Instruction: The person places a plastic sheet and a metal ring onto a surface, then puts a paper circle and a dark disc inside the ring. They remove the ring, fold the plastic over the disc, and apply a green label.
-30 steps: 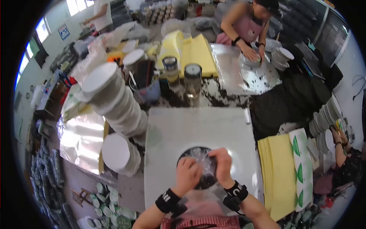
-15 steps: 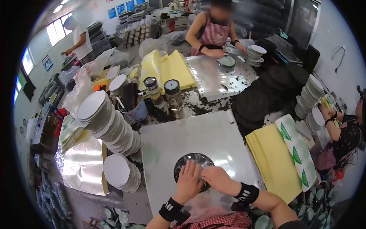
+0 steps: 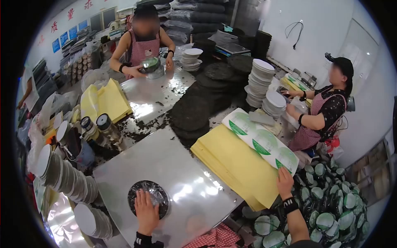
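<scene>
My left hand (image 3: 147, 211) lies flat, fingers stretched out, on a round black disc (image 3: 160, 191) in shiny clear film. The disc rests on a smooth metal sheet (image 3: 124, 169) on the table. Off to the right, my right hand (image 3: 285, 184) touches the near corner of a strip of round green-and-white labels (image 3: 264, 144). Its fingers are extended, and nothing shows lifted in them. Under the strip lies a stack of yellow paper sheets (image 3: 231, 165).
White round discs stand in tall stacks (image 3: 66, 173) at left. Dark round sheets (image 3: 190, 111) are piled beyond the metal. Jars (image 3: 109, 126) stand at back left. Labelled packs (image 3: 318, 198) heap at lower right. Two co-workers (image 3: 144, 45) (image 3: 322, 107) handle packs across the table.
The view has swung right. My right hand has left the black disc and moved to the label strip, while my left hand stays on the disc.
</scene>
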The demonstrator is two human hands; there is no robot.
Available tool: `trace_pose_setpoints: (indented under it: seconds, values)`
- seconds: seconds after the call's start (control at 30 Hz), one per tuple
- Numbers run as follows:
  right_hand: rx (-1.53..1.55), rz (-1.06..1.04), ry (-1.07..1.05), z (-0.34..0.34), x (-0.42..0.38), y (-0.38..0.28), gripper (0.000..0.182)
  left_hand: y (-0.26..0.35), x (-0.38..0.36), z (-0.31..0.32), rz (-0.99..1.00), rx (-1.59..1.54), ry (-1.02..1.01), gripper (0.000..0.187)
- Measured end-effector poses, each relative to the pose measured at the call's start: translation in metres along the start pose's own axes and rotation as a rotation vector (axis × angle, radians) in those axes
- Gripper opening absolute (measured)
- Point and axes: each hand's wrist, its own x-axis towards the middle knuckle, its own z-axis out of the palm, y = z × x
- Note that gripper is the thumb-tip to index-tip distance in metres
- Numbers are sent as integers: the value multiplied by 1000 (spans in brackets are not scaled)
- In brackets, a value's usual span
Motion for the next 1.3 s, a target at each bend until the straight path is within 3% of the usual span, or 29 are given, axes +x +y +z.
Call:
trace_pose_setpoints:
  seconds: [0.1, 0.23, 0.4, 0.43, 0.47, 0.53, 0.57, 0.63, 0.67, 0.73, 0.8, 0.83, 0.87, 0.9, 0.97, 1.07, 1.17, 1.3]
  values:
    - [-63, -3, 34, -2, -12, 27, 40, 3, 2, -3, 0, 3, -7, 71]
    - [15, 75, 140, 12, -12, 25, 25, 6, 3, -10, -9, 4, -26, 71]
    - [334, 554, -75, -12, 24, 51, 13, 4, 2, -5, -9, 12, -13, 71]
    - [431, 606, -162, 0, 19, 110, 18, 6, 0, -2, 26, 5, -5, 71]
    - [-7, 712, -58, -29, 45, 129, 18, 6, 0, 0, 39, 11, 7, 71]
    - [562, 554, 464, -56, 70, 239, 33, 7, -2, -3, -3, 1, 29, 70]
    - [904, 934, 389, -85, 106, 263, 40, 13, 0, -5, -33, -26, 33, 69]
    - [436, 660, 480, -61, 159, 192, 44, 16, 3, -12, -60, -24, 19, 65]
    - [425, 519, 412, -35, 173, 124, 46, 16, 1, -15, -62, 23, 41, 64]
    - [649, 223, -25, 31, 163, -81, 50, 18, -3, -22, -54, 117, 98, 61]
    - [688, -241, -473, 50, 127, -254, 56, 16, -5, -14, -87, 53, 58, 61]
    - [808, -525, -596, -4, 136, -324, 77, 12, -2, -13, -95, 33, 44, 62]
    - [918, -785, -369, 22, 116, -356, 83, 12, -2, -12, -91, 43, 44, 63]
    - [1085, -849, -393, 6, 122, -383, 72, 14, -1, -14, -106, 187, -12, 63]
    - [1014, -967, -449, 4, 130, -406, 71, 4, -3, -14, 32, -341, 208, 62]
    - [874, -1106, -553, -1, 129, -422, 69, -3, -16, 18, -58, -390, 156, 61]
    - [835, -1079, -596, -14, 137, -428, 73, 1, -14, 14, -64, -466, 243, 59]
    - [1410, -624, -968, 24, 137, -468, 70, 2, -10, 5, -132, -770, 197, 51]
